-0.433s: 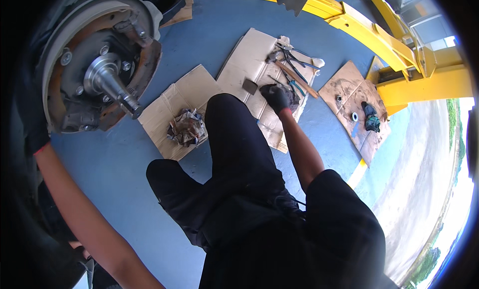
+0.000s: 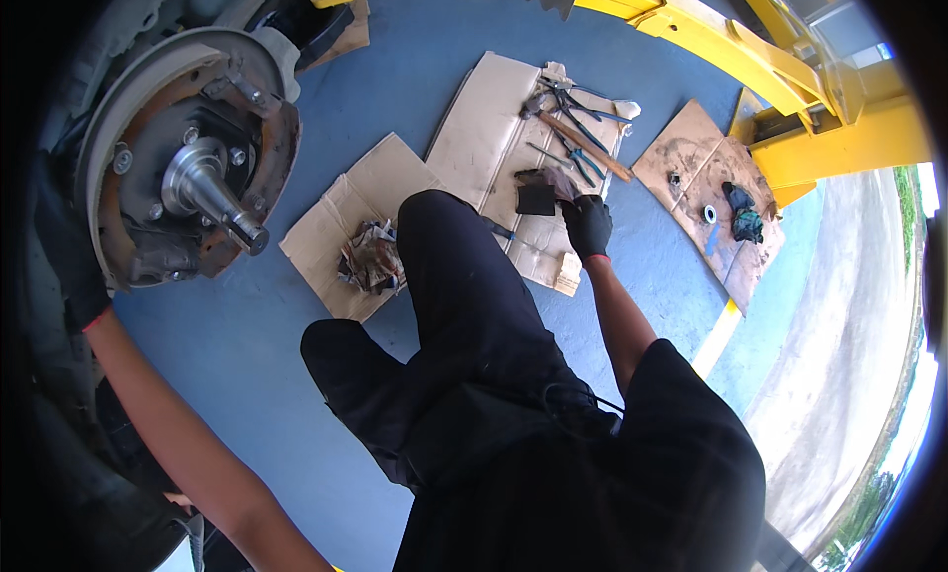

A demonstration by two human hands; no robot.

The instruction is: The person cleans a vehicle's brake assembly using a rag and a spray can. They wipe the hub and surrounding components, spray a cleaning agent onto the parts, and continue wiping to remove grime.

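Observation:
My left hand (image 2: 77, 266), in a black glove, is at the outer left edge of a drum brake assembly (image 2: 123, 231). Its fingers are mostly lost in shadow. From the middle of the brake a bare metal spindle (image 2: 219, 195) juts out, with brown brake shoes (image 2: 281, 162) curving around it. My right hand (image 2: 590, 225), also black-gloved, is over the right edge of the large cardboard sheet. Its fingers are curled closed beside a crumpled dark rag (image 2: 561, 183) and a flat black square (image 2: 536, 200). What they pinch is hidden.
Pliers (image 2: 585, 162) and a hammer (image 2: 592, 148) lie on the cardboard (image 2: 484, 103). Wadded paper (image 2: 373, 258) sits on a nearer sheet. Another stained sheet (image 2: 681, 157) carries a ring (image 2: 709, 214) and dark cloth (image 2: 746, 222). A yellow lift arm (image 2: 731, 59) crosses behind.
My right hand has moved right and toward me. The dark square now lies farther right, against the rag, which shows left of my hand. My left hand stays by the brake.

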